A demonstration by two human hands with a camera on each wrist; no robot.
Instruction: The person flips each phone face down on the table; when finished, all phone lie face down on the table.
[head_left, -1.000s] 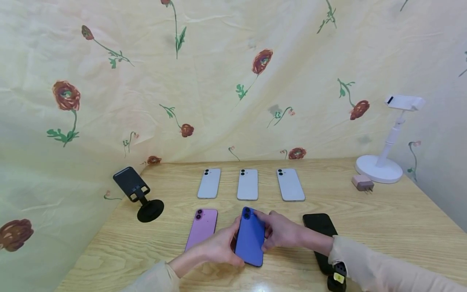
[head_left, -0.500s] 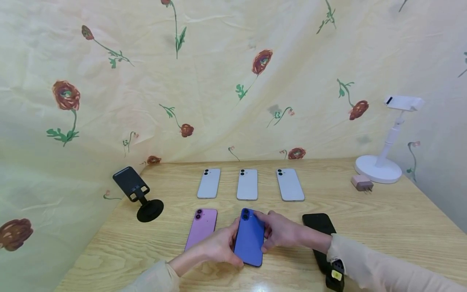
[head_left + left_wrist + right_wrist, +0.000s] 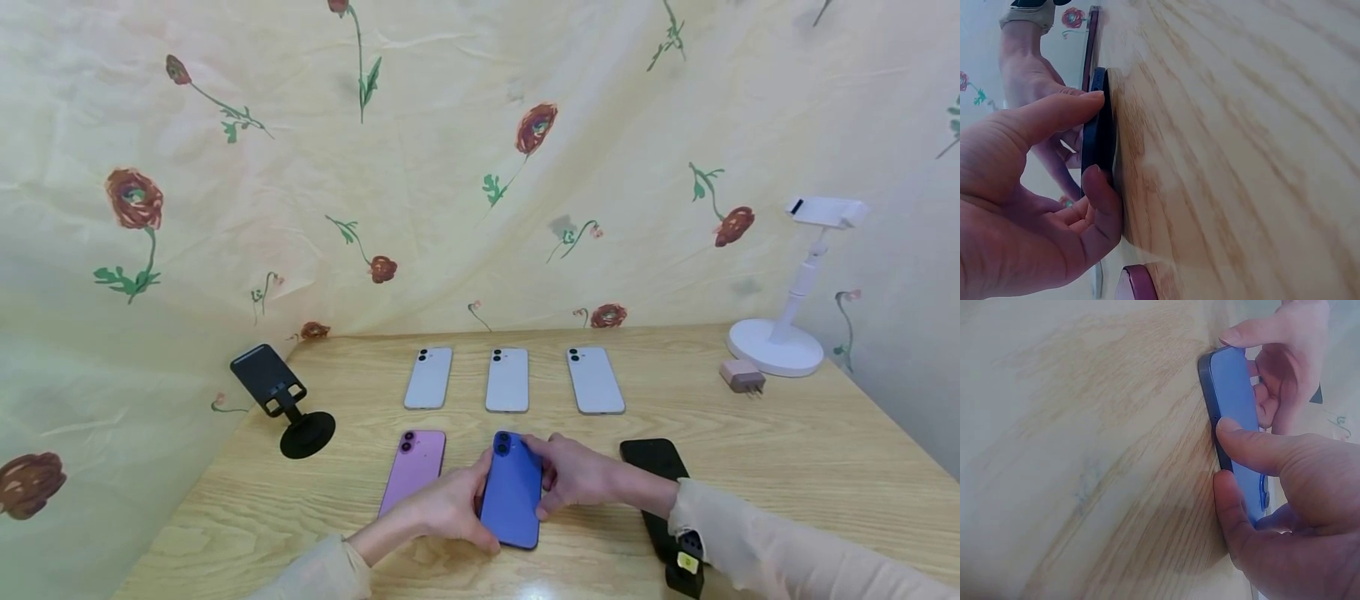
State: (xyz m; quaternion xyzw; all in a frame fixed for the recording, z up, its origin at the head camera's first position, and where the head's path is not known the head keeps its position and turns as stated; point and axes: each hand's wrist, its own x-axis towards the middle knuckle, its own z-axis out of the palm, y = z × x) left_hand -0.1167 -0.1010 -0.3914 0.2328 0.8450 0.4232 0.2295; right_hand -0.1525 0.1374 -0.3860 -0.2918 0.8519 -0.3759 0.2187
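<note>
A blue smartphone [image 3: 512,496], back side up with its two camera lenses at the far end, is held between both hands low over the wooden table. My left hand [image 3: 453,507] grips its left edge, thumb at the near corner. On the opposite side my right hand [image 3: 577,473] holds the right edge, one finger beside the camera lenses. In the right wrist view the right thumb lies on the side of the blue smartphone [image 3: 1238,394]. Left of it lies a pink smartphone [image 3: 415,471], partly hidden by the left hand.
Three white smartphones, the middle one [image 3: 507,381] among them, lie in a row behind. A black smartphone [image 3: 651,458] lies under the right forearm. A black phone stand [image 3: 307,434] is at left; a white stand [image 3: 776,346] and a pink charger plug [image 3: 742,377] are at right.
The far end of the blue smartphone has shifted slightly down in the head view. Both hands keep their hold, and the other phones stay where they were.
</note>
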